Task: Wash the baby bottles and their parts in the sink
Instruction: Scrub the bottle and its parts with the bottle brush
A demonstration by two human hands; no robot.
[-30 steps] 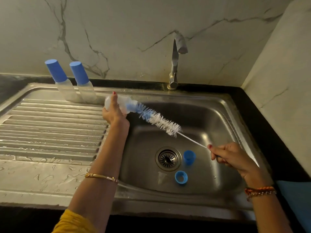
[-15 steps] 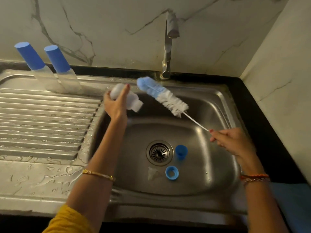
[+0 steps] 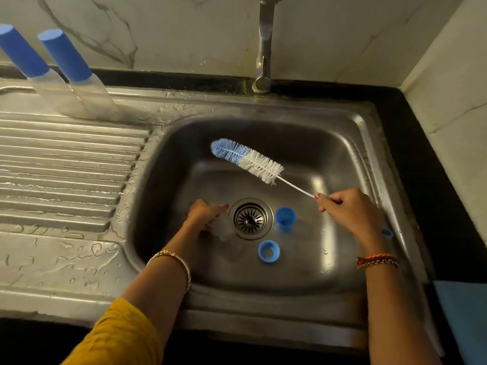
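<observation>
My left hand [image 3: 204, 214] is down on the sink floor, left of the drain [image 3: 250, 219], gripping a clear baby bottle [image 3: 224, 229] that looks blurred. My right hand [image 3: 347, 210] pinches the wire handle of a blue-and-white bottle brush [image 3: 246, 159], which hangs in the air over the basin, clear of the bottle. A blue cap [image 3: 286, 218] stands right of the drain. A blue screw ring [image 3: 268, 251] lies nearer me. Two capped bottles [image 3: 71, 75] stand at the back of the draining board.
The steel sink basin [image 3: 342, 159] sits in a black counter. The tap [image 3: 264, 43] rises behind it with no water running. The ribbed draining board [image 3: 66, 167] on the left is wet. A small blue piece [image 3: 386, 232] lies by the right rim, and a blue cloth [image 3: 463, 320] lies beyond it.
My left hand has brought the bottle down from the basin's back-left rim to the sink floor. The brush is out of the bottle and held free over the basin.
</observation>
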